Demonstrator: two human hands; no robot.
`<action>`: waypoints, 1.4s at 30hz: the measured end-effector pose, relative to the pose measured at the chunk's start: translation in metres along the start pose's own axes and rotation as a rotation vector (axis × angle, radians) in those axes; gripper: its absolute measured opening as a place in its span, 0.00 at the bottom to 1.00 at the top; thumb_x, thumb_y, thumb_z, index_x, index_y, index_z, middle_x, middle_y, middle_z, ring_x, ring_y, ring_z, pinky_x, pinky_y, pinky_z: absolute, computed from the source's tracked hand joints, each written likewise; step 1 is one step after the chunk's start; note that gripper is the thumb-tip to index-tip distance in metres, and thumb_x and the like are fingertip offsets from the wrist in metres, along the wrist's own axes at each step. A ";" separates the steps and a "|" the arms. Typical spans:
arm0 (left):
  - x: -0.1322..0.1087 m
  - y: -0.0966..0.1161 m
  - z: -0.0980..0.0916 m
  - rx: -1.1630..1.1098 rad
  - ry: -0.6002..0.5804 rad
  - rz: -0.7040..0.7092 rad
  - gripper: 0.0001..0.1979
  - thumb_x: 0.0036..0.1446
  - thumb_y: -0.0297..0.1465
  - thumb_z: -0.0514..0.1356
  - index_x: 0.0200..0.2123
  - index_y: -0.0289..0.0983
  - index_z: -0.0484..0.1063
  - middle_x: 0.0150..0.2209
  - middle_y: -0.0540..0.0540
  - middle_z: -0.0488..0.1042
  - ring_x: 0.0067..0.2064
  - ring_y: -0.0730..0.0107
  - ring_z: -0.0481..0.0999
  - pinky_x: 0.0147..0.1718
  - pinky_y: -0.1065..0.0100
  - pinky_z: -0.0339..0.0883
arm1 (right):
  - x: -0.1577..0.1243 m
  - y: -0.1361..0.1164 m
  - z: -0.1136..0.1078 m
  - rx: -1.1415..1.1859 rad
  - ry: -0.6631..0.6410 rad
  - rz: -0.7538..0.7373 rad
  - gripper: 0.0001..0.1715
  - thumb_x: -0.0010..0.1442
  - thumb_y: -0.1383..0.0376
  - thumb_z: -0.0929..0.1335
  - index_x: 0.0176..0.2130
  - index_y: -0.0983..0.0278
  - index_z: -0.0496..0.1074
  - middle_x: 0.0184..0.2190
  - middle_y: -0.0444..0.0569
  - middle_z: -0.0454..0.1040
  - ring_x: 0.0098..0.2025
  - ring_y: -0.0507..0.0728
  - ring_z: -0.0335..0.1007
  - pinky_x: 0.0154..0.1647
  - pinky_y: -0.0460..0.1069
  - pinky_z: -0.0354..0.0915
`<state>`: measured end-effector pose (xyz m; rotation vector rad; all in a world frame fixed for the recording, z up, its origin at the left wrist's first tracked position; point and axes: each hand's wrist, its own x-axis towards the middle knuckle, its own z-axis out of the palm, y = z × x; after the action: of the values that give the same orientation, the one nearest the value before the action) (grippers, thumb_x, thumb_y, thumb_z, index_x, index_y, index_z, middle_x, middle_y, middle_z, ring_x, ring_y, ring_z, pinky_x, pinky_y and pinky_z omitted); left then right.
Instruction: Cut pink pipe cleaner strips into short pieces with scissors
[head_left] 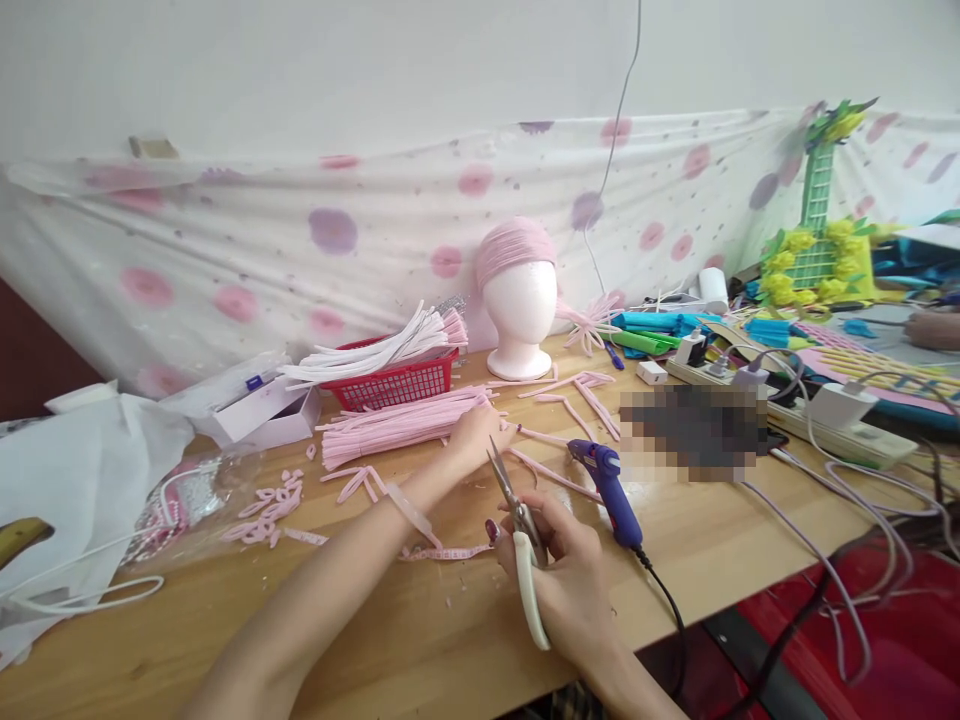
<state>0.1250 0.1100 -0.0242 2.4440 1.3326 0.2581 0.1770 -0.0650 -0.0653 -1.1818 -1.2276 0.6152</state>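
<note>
My right hand (571, 575) is closed around white-handled scissors (519, 535), blades pointing up and away over the wooden table (420, 640). My left hand (480, 438) reaches forward and rests on the end of a pile of pink pipe cleaners (401, 425), fingers curled on them. A blue glue gun (607, 485) lies just right of the scissors. A white foam mannequin head (520, 315) wrapped with pink strands stands behind.
A red basket (397, 385) holds white and pink pipe cleaners. Small pink loops (270, 505) and a measuring tape (442, 552) lie on the table. White bags sit left; a power strip (825, 425), cables and colourful craft pieces crowd the right.
</note>
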 end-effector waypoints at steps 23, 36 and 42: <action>-0.132 -0.041 -0.030 -1.195 0.274 0.067 0.19 0.44 0.40 0.70 0.35 0.34 0.72 0.34 0.45 0.79 0.35 0.67 0.80 0.36 0.65 0.77 | 0.008 -0.026 -0.014 0.186 -0.137 0.262 0.22 0.45 0.55 0.78 0.36 0.62 0.71 0.24 0.44 0.73 0.26 0.53 0.67 0.24 0.45 0.62; -0.138 -0.026 -0.014 -1.168 0.596 -0.070 0.13 0.45 0.29 0.66 0.36 0.37 0.69 0.26 0.50 0.80 0.29 0.69 0.79 0.33 0.69 0.72 | -0.005 -0.020 0.020 0.267 -0.051 0.269 0.21 0.43 0.60 0.79 0.34 0.63 0.71 0.20 0.39 0.67 0.21 0.50 0.59 0.21 0.43 0.57; -0.137 -0.030 -0.003 -0.989 0.660 0.049 0.10 0.49 0.29 0.64 0.37 0.38 0.71 0.30 0.47 0.81 0.34 0.65 0.82 0.38 0.65 0.75 | -0.005 -0.028 0.020 0.262 -0.087 0.235 0.21 0.42 0.59 0.79 0.34 0.61 0.70 0.20 0.39 0.67 0.22 0.51 0.62 0.22 0.45 0.62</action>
<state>0.0266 0.0103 -0.0317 1.5601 0.9640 1.4343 0.1507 -0.0715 -0.0434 -1.0930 -1.0494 0.9806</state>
